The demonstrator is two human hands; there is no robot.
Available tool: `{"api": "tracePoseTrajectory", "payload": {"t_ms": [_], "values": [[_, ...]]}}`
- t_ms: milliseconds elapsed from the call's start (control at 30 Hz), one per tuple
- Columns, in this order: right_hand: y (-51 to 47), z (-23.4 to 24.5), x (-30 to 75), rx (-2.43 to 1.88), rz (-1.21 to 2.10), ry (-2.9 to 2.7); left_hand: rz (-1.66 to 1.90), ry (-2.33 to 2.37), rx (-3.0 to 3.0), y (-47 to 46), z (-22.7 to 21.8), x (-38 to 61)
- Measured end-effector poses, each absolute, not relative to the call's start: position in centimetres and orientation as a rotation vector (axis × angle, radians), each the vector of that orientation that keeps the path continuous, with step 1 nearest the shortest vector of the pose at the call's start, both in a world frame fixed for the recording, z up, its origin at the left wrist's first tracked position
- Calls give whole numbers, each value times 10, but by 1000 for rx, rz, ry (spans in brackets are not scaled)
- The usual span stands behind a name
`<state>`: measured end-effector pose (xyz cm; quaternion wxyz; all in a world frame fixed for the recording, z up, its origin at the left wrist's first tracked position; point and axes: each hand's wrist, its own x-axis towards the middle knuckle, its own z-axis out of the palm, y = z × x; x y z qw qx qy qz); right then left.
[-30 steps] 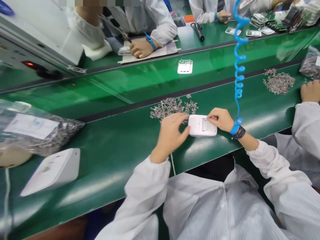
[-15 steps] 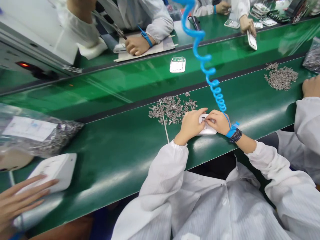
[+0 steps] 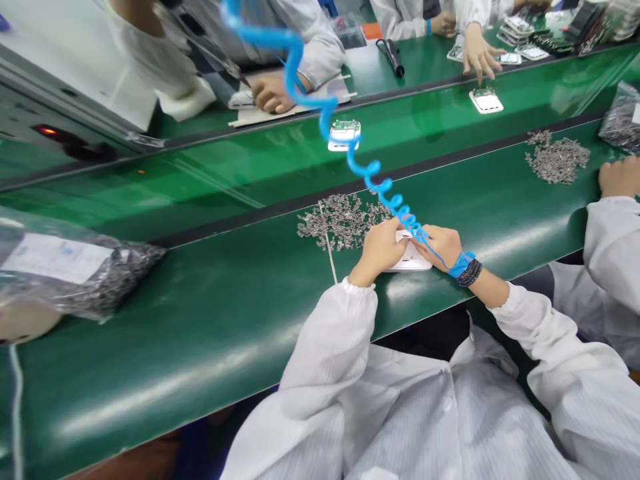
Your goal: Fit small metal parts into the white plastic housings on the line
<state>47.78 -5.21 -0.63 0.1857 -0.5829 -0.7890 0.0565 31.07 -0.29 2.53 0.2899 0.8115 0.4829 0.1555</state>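
Observation:
A white plastic housing (image 3: 411, 260) lies on the green bench in front of me, partly covered by both hands. My left hand (image 3: 383, 248) grips its left side, with the thumb on the upper face. My right hand (image 3: 443, 245) is closed over the right side, its thumb and fingertips pressed at the housing; any small part between them is hidden. A blue coiled cord (image 3: 385, 190) runs to the blue strap (image 3: 461, 264) on my right wrist and crosses in front of that hand. Beside my left hand spreads a pile of small metal pieces (image 3: 340, 223).
A conveyor belt (image 3: 225, 177) runs behind the bench, carrying white housings with circuit boards (image 3: 487, 101). At left lies a plastic bag of metal pieces (image 3: 107, 277); another metal pile (image 3: 557, 160) sits at right. Co-workers' hands (image 3: 480, 57) are across the belt.
The blue cord has swung left. At far left, another person's hand and a white device have gone from view. Across the belt, a co-worker's hand has let go of a housing, which lies on the belt.

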Motion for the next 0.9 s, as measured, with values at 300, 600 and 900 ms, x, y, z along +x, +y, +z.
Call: {"api": "tracePoseTrajectory", "payload": {"t_ms": [300,600,900], "values": [[-55,-2,475,-1640,161,-2346,412,1325,2125,5,20,314],[-40,-21,516,-1650,343,-1600,296,1039,2504,-11,28,273],[-27,-21,538,-1657,423,-1575,579,1568,2348,-67,60,189]]}}
